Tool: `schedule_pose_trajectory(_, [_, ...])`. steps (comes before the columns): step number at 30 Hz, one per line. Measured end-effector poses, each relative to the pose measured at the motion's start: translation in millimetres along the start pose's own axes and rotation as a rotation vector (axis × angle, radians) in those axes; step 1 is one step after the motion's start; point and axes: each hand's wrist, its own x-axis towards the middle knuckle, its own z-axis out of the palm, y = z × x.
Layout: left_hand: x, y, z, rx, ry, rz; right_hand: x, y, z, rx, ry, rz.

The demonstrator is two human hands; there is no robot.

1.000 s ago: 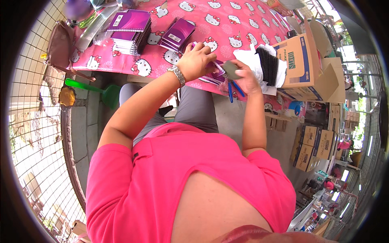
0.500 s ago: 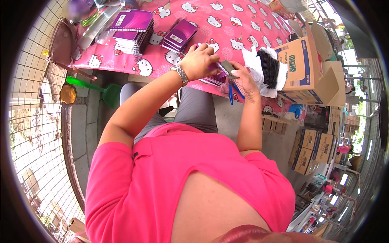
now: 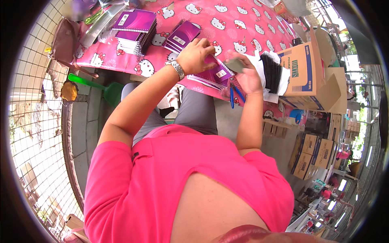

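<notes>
Keep the notebook (image 3: 214, 75) steady under the left hand (image 3: 195, 58), finger grip unclear, and the right hand (image 3: 250, 77), fingers clamped on a grey piece (image 3: 234, 65), level.

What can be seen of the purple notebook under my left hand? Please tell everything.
The notebook has a glossy-looking purple cover, a white label near its right end and a pale spiral binding along its upper edge. It looks closed, slanting near the front edge of the tablecloth. The left hand covers its left part; whether the right hand touches it is unclear.
</notes>
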Motion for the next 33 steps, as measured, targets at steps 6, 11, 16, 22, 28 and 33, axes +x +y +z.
schedule_pose_trajectory(6, [-0.8,-5.7,0.5,-0.201,-0.011,0.021,14.9,-1.5,3.9,-0.207,-0.037,0.078])
schedule_pose_trajectory(11, [4.6,-12.7,-0.8,-0.304,-0.05,0.09,16.0,1.9,2.5,-0.156,0.022,0.143])
schedule_pose_trajectory(16, [5.6,-17.5,-0.9,-0.336,-0.019,0.12,20.5,1.8,6.2,-0.142,-0.054,0.14])
schedule_pose_trajectory(22, [10.2,-17.7,-3.4,-0.347,-0.002,0.137,19.8,2.9,12.7,-0.016,-0.116,0.011])
schedule_pose_trajectory(28, [7.6,-24.3,-5.5,-0.384,0.002,0.041,28.4,3.7,16.8,0.077,-0.181,-0.027])
schedule_pose_trajectory(33, [10.5,-19.8,-10.1,-0.491,-0.043,-0.091,43.8,40.9,-59.2,-1.01,0.524,0.105])
